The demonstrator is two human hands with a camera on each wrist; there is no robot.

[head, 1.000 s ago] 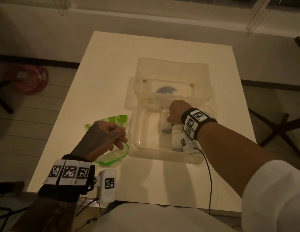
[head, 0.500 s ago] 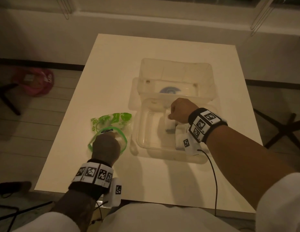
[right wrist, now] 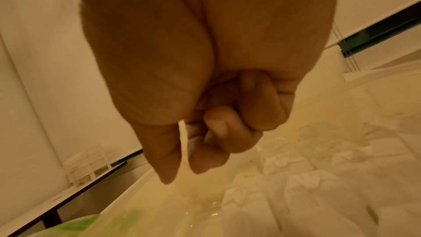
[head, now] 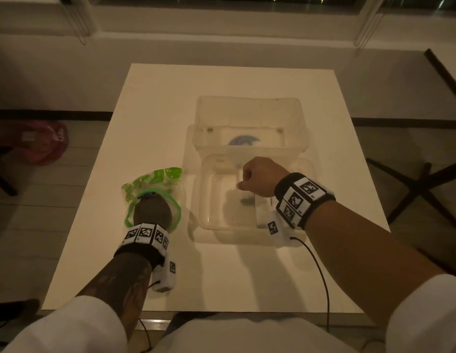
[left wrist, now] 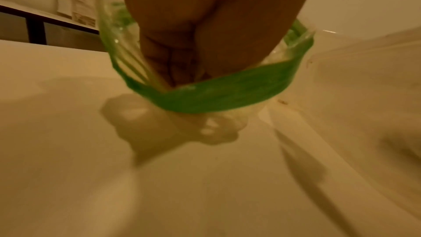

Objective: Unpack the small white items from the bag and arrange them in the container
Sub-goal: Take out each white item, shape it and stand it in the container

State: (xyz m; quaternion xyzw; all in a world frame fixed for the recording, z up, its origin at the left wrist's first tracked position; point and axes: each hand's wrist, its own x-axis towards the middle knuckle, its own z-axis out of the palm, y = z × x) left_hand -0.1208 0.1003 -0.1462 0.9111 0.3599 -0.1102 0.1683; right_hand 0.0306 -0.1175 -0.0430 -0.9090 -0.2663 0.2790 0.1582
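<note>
Left hand (head: 151, 212) is plunged through the green-rimmed mouth of the clear plastic bag (head: 155, 186), so the fingers are hidden behind the film; whether they grasp anything inside cannot be told. In the left wrist view the green band of the bag (left wrist: 218, 91) wraps around the hand (left wrist: 205, 24), and pale lumps show through the plastic below it (likely the small white items, though too blurred to be sure).

The bag lies on the white table (head: 158, 103), just left of the clear plastic container (head: 211, 220). Behind the container, touching its far edge, stands a deeper clear bin (head: 249, 105) with a blue disc-like shape (head: 243, 141) seen through its near wall.

Right hand (head: 260, 178) hovers over the container, fingers curled in towards the palm and holding nothing. In the right wrist view the hand (right wrist: 182, 60) shows its thumb and bent fingers close together with a narrow gap between them. Beneath it, small white items (right wrist: 318, 177) sit packed side by side in rows, filling the right-hand part of the container (right wrist: 205, 205); the left part shows bare glossy floor.

Both wrists wear black bands with square printed markers. A thin black cable (head: 321, 271) runs from the right wrist across the table towards the near edge.
</note>
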